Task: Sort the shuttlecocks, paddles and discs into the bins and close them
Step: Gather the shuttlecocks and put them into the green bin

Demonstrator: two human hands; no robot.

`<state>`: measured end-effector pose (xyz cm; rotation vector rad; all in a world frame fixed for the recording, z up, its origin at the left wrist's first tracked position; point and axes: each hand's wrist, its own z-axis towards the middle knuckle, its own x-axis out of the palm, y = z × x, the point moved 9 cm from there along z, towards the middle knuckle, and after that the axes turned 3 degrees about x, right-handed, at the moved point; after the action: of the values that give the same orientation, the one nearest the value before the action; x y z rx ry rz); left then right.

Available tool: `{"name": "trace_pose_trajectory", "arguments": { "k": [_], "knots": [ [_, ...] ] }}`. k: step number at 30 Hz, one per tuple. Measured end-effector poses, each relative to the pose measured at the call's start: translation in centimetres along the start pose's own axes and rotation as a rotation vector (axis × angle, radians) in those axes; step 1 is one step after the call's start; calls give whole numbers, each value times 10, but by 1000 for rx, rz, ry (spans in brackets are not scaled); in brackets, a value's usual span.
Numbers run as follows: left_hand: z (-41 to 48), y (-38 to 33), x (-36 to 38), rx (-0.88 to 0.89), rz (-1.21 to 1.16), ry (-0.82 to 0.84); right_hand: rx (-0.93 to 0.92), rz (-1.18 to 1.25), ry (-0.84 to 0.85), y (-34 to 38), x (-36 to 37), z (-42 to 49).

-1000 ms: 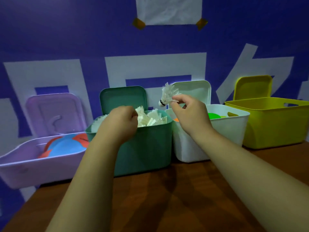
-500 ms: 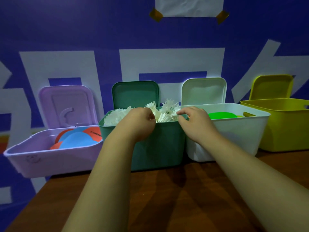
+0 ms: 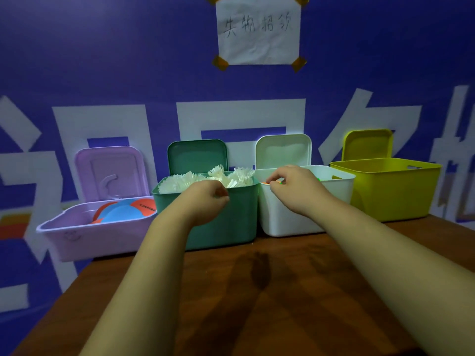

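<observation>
Tons of shuttlecocks [image 3: 205, 177] in the green bin [image 3: 226, 222], tabletop's [image 3: 257, 291] far edge; light, crushable, so pinch the cork. Left hand [image 3: 205, 199], right hand [image 3: 295, 186]: fingers curled, can't tell what's held.

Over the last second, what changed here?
The right hand dropped its white feather shuttlecock into the green plastic bin, then moved right to the white plastic bin's rim, fingertips at the coloured discs inside. The left hand stayed at the green bin's front rim; all four lids remain open.
</observation>
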<state>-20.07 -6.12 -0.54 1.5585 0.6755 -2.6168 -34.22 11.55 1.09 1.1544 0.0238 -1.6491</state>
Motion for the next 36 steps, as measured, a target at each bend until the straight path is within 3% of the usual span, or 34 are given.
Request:
{"name": "trace_pose_trajectory", "arguments": {
  "k": [7,15,20,25,29,36],
  "knots": [
    [-84,-17,-29,-3,-68,-19,-24,117,105,39,-5,-52],
    [-126,35,-57,-144,-42,-19,-114,206,224,86,44,-59],
    [-89,81,-59,-145,-65,-99,-221,243,215,107,89,-16],
    [-5,105,-64,-2,173,-125,-360,197,150,118,120,65],
    [56,133,-70,-43,102,-188,-311,186,193,102,147,124],
    [80,163,-47,-238,-73,-93,-85,310,266,71,165,163]
  ]
}}
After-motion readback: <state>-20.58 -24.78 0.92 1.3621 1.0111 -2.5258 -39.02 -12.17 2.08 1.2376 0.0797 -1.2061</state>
